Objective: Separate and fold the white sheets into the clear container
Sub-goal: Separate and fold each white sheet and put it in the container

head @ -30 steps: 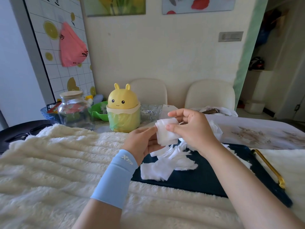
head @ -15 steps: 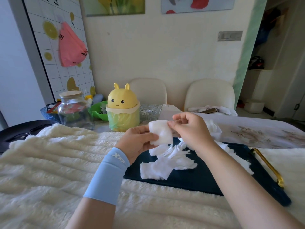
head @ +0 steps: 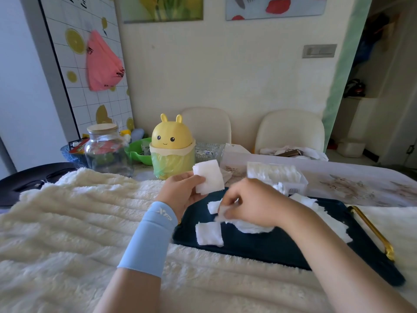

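Folded sheet (head: 208, 177) pinched upright in L hand (head: 180, 190), thumb on front. R hand (head: 250, 202), beside and lower, fingers curled, grasping a sheet from the pile (head: 248, 227) on tray (head: 270, 245). Container (head: 275, 175) w/ stacked sheets sits just beyond R hand.

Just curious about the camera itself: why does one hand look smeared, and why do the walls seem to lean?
Head view: the right hand, pinching a loose sheet over the dark tray, is smeared by motion, while the left hand and its folded sheet look crisp. Head view, edges: the wide-angle lens tilts the tiled panel and the green wall strip outward.
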Tool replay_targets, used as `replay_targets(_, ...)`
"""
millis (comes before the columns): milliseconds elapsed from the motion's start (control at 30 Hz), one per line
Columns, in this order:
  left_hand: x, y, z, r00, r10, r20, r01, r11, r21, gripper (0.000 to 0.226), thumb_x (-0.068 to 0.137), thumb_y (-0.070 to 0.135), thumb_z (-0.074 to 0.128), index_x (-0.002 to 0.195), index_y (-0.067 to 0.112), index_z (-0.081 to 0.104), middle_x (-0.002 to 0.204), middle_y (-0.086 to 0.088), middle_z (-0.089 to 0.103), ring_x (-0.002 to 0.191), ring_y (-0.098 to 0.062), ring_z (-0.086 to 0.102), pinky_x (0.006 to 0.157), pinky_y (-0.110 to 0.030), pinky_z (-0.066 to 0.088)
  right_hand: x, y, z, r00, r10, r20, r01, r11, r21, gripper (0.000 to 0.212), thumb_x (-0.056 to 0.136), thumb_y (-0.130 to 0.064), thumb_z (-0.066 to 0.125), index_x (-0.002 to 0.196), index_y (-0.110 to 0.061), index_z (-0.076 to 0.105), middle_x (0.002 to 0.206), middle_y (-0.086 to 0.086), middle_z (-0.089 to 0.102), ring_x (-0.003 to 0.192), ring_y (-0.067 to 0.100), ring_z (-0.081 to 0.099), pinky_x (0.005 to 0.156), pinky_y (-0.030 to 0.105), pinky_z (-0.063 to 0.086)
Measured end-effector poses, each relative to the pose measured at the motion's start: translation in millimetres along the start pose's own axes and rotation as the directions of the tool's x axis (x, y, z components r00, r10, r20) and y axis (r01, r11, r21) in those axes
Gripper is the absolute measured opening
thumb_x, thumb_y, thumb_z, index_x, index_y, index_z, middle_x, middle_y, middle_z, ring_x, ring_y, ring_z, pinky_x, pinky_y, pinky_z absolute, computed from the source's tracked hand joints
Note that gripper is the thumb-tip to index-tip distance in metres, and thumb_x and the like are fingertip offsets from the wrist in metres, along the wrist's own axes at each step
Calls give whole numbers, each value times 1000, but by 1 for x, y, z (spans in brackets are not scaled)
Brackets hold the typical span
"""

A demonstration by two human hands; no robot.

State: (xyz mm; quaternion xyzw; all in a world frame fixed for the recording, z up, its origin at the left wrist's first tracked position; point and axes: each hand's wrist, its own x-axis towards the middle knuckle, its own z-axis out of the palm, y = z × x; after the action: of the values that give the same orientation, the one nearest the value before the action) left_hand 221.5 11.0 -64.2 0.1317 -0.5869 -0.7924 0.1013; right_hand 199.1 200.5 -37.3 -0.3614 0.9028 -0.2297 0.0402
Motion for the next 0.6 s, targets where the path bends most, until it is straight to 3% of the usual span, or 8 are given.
replay_targets(33,0,0,0,1000,2,-2,-2,1000,0,6,92,1,63,96,1,67,103,-19,73,92,-28,71,72,-31,62,0,2,-5,996,-3,-86,16,989,145,4,82,-26,78,85,-29,77,83,-15,73,77,11,66,77,30,54)
replay_targets(100,-1,-1,3,1000,4,13,-4,1000,0,8,91,1,64,98,-1,68,102,-20,74,86,-26,73,68,-29,62,-1,5,-16,971,65,-229,43,899,436,9,82,-24,82,78,-18,75,66,-7,68,59,15,58,62,25,49)
replay_targets(167,-3,-3,7,999,9,46,-10,1000,5,11,91,1,64,101,-2,69,103,-20,74,88,-27,74,69,-28,61,-2,4,-22,946,198,-255,13,766,643,13,81,-24,83,82,-13,76,55,-2,57,49,13,45,47,18,37)
replay_targets(233,-6,-4,12,994,17,107,-20,1000,22,16,92,2,63,107,-2,69,106,-21,73,97,-31,73,76,-31,61,-1,3,-19,922,305,-237,-33,673,739,17,79,-27,84,82,-13,77,53,0,54,44,13,40,41,18,29)
replay_targets(333,-11,-6,21,978,13,207,-17,1000,14,20,95,2,57,112,-3,67,107,-23,72,100,-32,71,81,-31,61,4,0,-9,892,386,-234,-86,656,750,18,76,-29,87,76,-16,75,52,-7,60,44,13,45,43,20,35)
replay_targets(400,-13,-6,23,969,15,245,-18,1000,10,22,96,0,55,114,-3,67,109,-23,72,101,-31,71,81,-30,60,6,0,-5,876,402,-267,-90,680,727,21,73,-31,89,79,-16,77,68,-5,73,64,19,66,63,29,54)
replay_targets(467,-13,-6,23,966,21,258,-29,999,28,23,95,-2,54,113,-4,68,110,-24,71,104,-33,70,81,-31,60,6,2,-5,862,410,-297,-116,731,673,24,70,-35,91,79,-16,78,80,-2,77,83,20,73,80,35,57)
replay_targets(600,-15,-4,21,963,11,271,-28,998,60,21,95,-2,55,111,-3,68,110,-24,71,98,-29,71,79,-31,60,7,6,-6,845,408,-347,-143,796,588,30,68,-39,91,77,-15,75,77,-1,75,74,20,70,72,38,55)
